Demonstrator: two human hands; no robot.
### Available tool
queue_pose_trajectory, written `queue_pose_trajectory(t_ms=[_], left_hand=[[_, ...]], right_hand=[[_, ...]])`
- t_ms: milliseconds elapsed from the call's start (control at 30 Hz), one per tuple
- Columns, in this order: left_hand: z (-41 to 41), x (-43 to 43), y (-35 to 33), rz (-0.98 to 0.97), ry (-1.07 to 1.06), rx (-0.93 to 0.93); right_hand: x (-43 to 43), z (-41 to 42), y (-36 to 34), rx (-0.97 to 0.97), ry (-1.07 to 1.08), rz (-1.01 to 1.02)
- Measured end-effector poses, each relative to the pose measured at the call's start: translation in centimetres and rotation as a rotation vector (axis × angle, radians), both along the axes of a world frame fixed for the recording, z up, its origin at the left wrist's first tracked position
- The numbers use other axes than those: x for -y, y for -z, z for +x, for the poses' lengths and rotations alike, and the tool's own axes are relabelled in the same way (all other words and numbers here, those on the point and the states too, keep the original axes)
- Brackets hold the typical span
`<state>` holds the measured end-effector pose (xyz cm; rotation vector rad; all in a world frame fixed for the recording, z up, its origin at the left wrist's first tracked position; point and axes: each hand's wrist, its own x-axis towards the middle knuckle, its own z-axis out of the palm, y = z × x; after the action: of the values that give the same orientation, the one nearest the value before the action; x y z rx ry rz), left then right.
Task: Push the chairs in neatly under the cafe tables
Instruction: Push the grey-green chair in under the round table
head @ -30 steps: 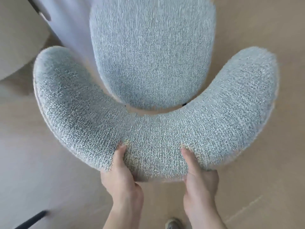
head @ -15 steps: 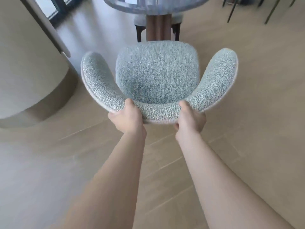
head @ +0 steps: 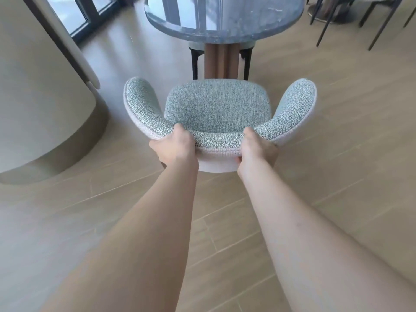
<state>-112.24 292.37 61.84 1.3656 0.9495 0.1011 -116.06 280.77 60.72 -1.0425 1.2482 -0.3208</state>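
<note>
A pale green textured chair (head: 217, 104) with a curved backrest stands on the wood floor, facing a round grey marble table (head: 225, 21) on a brown pedestal (head: 221, 60). The seat's front edge lies just short of the pedestal, below the tabletop's near rim. My left hand (head: 174, 146) grips the backrest's top edge left of centre. My right hand (head: 255, 147) grips it right of centre. Both arms are stretched out straight. Another chair (head: 221, 47) of the same colour sits tucked under the table's far side, with its dark legs showing.
A large rounded beige counter or pillar base (head: 45, 109) stands close on the left. Thin black chair legs (head: 380, 23) and a metal table base (head: 328, 10) are at the top right. Glass doors (head: 78, 12) lie at the top left.
The chair has moved away from me toward the table, my arms extending. The view has lifted from straight down on the chair to show the table and pedestal.
</note>
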Motion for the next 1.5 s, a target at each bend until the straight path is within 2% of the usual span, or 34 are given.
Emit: queue_pose_trajectory(t_ms=[233,567,667,767,833,867,933,967,1000,1033,1067,1100,1133,1200,1333,1400,1500], left_hand=[[3.8,1.1,-0.3,-0.018,0.017,-0.003],[8.8,2.6,-0.2,0.074,-0.018,-0.089],[8.9,2.9,-0.6,0.210,-0.014,-0.096],[9.3,3.4,-1.4,0.507,0.026,-0.058],[8.8,2.9,-1.5,0.826,0.186,-0.004],[8.5,2.5,-1.7,0.982,0.302,0.072],[8.3,0.8,-1.5,1.289,0.678,0.390],[8.2,-0.6,-1.5,1.394,0.937,0.494],[8.2,-2.0,-1.9,1.440,1.210,0.500],[8.5,-3.1,-2.5,1.456,1.441,0.444],[8.9,-3.7,-3.1,1.493,1.597,0.360],[9.6,-3.8,-3.5,1.562,1.692,0.286],[10.2,-3.5,-3.9,1.623,1.753,0.223],[10.5,-2.6,-4.2,1.623,1.762,0.187],[8.0,-2.9,-3.7,1.609,1.717,0.275],[6.0,-4.2,-3.6,1.642,1.786,0.336],[2.1,-6.1,-3.1,1.561,1.874,0.403]], right_hand=[[1.2,3.7,-0.9,-0.040,-0.016,0.012],[2.4,8.4,-1.3,-0.170,0.001,-0.014],[2.4,8.5,-2.0,-0.274,0.001,-0.134],[2.7,8.9,-2.7,-0.477,-0.127,-0.391],[2.8,8.0,-2.9,-0.575,-0.249,-0.631],[3.0,7.3,-2.9,-0.542,-0.286,-0.798],[3.5,5.9,-3.2,-0.331,-0.473,-1.239],[4.0,5.4,-3.4,-0.229,-0.698,-1.390],[4.7,5.3,-3.7,-0.186,-0.982,-1.449],[5.5,5.4,-4.0,-0.246,-1.274,-1.448],[6.0,5.8,-4.3,-0.343,-1.494,-1.447],[6.3,6.4,-4.6,-0.432,-1.610,-1.465],[6.2,6.8,-4.8,-0.493,-1.645,-1.503],[5.8,7.2,-4.9,-0.480,-1.598,-1.584],[5.4,4.9,-4.7,-0.423,-1.510,-1.581],[5.0,2.3,-4.6,-0.383,-1.548,-1.581],[4.0,-2.9,-4.2,-0.293,-1.623,-1.530]])
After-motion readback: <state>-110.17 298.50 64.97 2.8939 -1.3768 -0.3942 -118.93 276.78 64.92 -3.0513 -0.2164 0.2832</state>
